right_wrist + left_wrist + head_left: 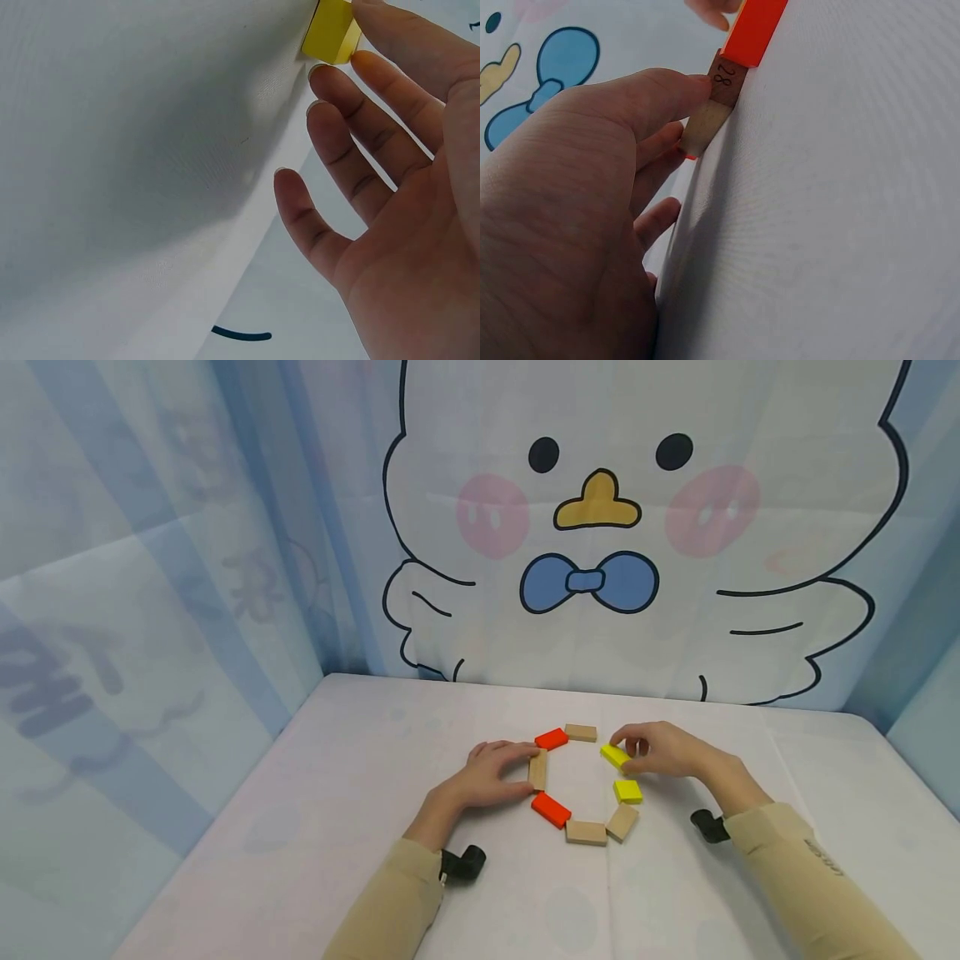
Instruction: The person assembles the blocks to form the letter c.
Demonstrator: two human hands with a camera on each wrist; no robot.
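Note:
Flat wooden blocks lie in a rough ring on the table. On the ring's left side, my left hand [495, 773] holds a plain wooden block [537, 771] between thumb and fingers; the number 28 is on this block [724, 79] in the left wrist view. A red block [552, 739] adjoins its far end, and another red block [551, 810] its near end. Across the ring, my right hand [663, 750] pinches a yellow block [615, 757] between thumb and index finger, the other fingers loosely bent in the right wrist view. A second yellow block [627, 792] lies just nearer.
Plain blocks lie at the ring's back [581, 732], front [586, 833] and front right [622, 822]. The white tablecloth [300, 860] covers the table. Behind it hangs a curtain [600, 652] with a cartoon bird. A black wrist camera [463, 863] sits by the left sleeve.

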